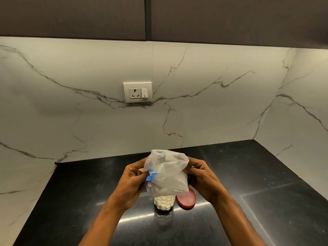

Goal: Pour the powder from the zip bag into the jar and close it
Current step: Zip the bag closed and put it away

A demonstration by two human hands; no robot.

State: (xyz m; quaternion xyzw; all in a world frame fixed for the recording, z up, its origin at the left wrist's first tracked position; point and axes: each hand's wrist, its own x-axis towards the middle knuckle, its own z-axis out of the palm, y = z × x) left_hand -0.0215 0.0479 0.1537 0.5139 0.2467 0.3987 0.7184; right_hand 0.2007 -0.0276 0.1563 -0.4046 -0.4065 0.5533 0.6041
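Above the black countertop [248, 174], the clear zip bag [166, 174] is held upended over the textured jar [163, 202], pinched by the left hand [132, 181] and right hand [202, 178] at either side. The jar already looks full of pale powder (the bag seems nearly empty), so pouring is judged almost done. The pink lid [187, 199] lies just beside the jar, not yet fitted.

The zip bag [166, 173] is thin, clear plastic, all crumpled, with a blue zip piece [150, 175] on its left side. It is held up in the air with its bottom end pointing up, right over the jar [163, 202]. The jar stands upright on the near part of the black counter. It is see-through with a bumpy pattern and has pale powder inside. Its top is hidden by the bag. The round pink lid [187, 199] lies just right of the jar.
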